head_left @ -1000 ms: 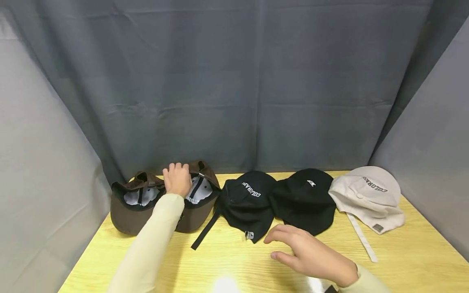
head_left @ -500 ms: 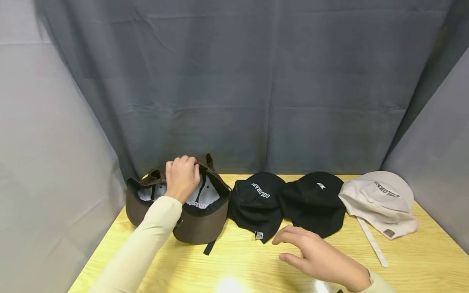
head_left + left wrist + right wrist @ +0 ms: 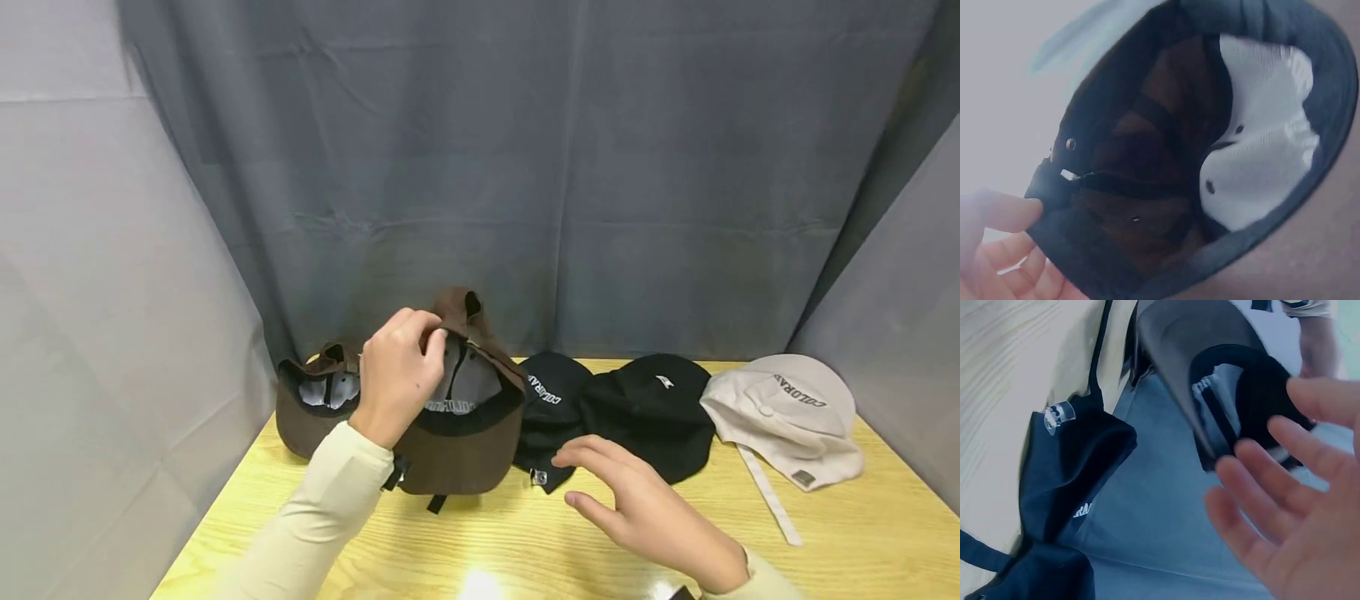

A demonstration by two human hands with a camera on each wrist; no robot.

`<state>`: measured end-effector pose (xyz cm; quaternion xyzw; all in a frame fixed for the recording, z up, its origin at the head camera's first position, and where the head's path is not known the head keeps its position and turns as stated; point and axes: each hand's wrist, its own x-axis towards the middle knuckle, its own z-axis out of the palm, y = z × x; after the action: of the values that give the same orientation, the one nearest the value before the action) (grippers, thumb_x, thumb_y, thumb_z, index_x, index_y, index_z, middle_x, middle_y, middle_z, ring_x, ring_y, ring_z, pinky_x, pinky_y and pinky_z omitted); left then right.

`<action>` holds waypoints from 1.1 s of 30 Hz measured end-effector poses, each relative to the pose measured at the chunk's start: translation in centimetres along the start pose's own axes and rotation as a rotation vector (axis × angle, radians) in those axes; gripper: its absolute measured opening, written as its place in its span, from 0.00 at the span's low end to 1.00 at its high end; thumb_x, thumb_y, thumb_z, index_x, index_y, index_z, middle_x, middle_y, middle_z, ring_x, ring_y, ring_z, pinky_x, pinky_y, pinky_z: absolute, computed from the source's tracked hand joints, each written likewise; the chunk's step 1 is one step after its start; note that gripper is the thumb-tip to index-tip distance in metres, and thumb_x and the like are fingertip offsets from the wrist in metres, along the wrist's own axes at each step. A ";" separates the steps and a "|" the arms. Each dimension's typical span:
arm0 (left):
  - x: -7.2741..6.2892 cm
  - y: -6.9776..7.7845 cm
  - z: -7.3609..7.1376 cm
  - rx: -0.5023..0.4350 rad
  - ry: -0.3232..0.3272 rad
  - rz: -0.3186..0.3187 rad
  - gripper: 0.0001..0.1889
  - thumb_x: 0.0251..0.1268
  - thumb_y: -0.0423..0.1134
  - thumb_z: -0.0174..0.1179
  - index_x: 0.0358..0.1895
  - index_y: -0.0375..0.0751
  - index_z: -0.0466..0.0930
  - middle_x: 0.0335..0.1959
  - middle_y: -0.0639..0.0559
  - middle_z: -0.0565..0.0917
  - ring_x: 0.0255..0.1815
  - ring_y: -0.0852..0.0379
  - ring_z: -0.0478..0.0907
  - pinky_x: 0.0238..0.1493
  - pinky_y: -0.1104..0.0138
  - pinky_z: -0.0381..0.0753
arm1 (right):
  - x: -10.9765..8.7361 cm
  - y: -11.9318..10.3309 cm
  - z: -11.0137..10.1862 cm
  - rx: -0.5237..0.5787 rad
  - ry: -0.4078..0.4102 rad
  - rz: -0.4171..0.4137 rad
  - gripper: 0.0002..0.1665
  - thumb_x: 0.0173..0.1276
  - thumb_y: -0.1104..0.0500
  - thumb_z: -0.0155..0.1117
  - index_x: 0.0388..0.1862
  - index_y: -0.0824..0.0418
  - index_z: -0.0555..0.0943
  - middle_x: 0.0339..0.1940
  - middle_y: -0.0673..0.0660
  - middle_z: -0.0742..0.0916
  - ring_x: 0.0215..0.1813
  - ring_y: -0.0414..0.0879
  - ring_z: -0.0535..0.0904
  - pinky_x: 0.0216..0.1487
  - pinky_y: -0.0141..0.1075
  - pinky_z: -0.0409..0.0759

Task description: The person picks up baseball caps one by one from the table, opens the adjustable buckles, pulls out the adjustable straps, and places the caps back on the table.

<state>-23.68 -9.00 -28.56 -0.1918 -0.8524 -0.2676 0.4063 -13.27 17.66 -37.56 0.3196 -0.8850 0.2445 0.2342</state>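
Note:
My left hand pinches the back edge of a brown baseball cap between thumb and fingers. In the head view this cap hangs brim down with its hollow side toward me, overlapping the black cap behind it. The left wrist view shows its dark sweatband, white front lining and the thumb on the rim near the strap. My right hand hovers over the front of the table, fingers spread and slightly bent, holding nothing. It is nearest to a black cap with white lettering and a plain black cap.
A second brown cap sits at the left end, hollow side showing. At the right end lies a beige cap, its strap stretched toward me. The wooden table is bounded by a grey curtain behind and pale side walls.
My left hand has lifted the brown cap from the row and carried it right and upward, in front of the lettered black cap. My right hand stays nearly in place; the view shifts slightly.

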 end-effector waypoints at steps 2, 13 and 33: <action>-0.4 1.4 -0.3 -0.055 -0.005 0.002 0.05 0.63 0.34 0.61 0.36 0.42 0.87 0.31 0.50 0.86 0.29 0.54 0.82 0.32 0.60 0.81 | 0.2 0.0 0.1 -0.029 0.048 0.027 0.27 0.56 0.61 0.76 0.55 0.49 0.80 0.53 0.43 0.82 0.52 0.35 0.79 0.53 0.27 0.78; -2.5 5.7 -0.7 -0.213 -0.066 0.092 0.03 0.63 0.32 0.63 0.37 0.41 0.86 0.30 0.53 0.83 0.26 0.61 0.76 0.28 0.70 0.77 | 0.9 0.9 1.1 -0.055 0.314 0.246 0.25 0.51 0.65 0.78 0.49 0.57 0.82 0.46 0.47 0.84 0.45 0.41 0.79 0.38 0.32 0.81; -4.9 5.3 2.2 -0.238 -0.176 0.086 0.03 0.66 0.34 0.63 0.40 0.43 0.84 0.33 0.54 0.84 0.30 0.62 0.78 0.33 0.70 0.80 | 1.7 3.7 3.9 -0.152 0.485 0.388 0.07 0.52 0.66 0.75 0.30 0.57 0.86 0.32 0.52 0.84 0.39 0.47 0.78 0.42 0.45 0.75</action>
<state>-19.24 -4.04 -32.01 -0.2976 -0.8379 -0.3313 0.3156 -17.91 17.11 -40.63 0.0590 -0.8634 0.2871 0.4106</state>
